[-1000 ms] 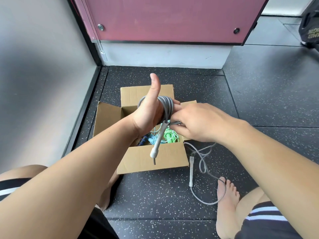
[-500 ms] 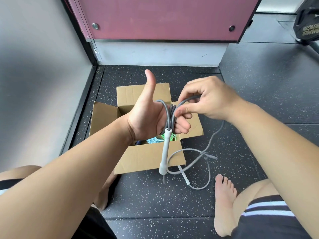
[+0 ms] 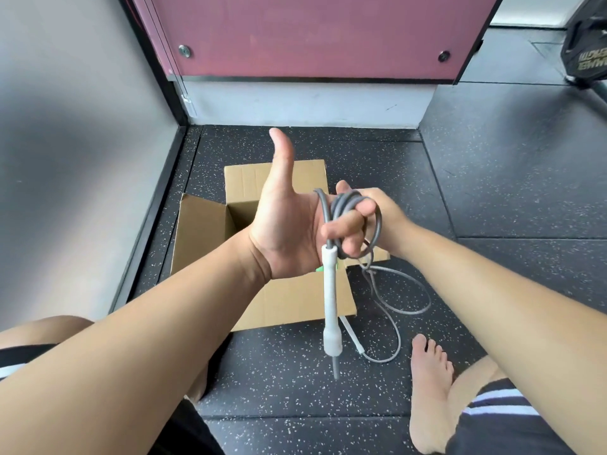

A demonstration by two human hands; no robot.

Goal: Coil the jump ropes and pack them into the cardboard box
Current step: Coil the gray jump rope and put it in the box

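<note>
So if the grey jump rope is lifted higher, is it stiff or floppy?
Probably floppy: the grey jump rope bends in tight loops round the left hand, and its free part lies in slack curves on the floor. The white handle hangs straight down, so it looks rigid and may swing. The loops sit unevenly, so they might loosen if released.

The jump rope was a smooth grey cord, plastic or rubber by its look, with a faint sheen, and its handle was matt white plastic. The cardboard box was plain brown board, matt and dry-looking, on a floor of matt black rubber-like tiles flecked with white. Behind, the maroon panel looked smooth and satin, fixed by shiny metal screws.
</note>
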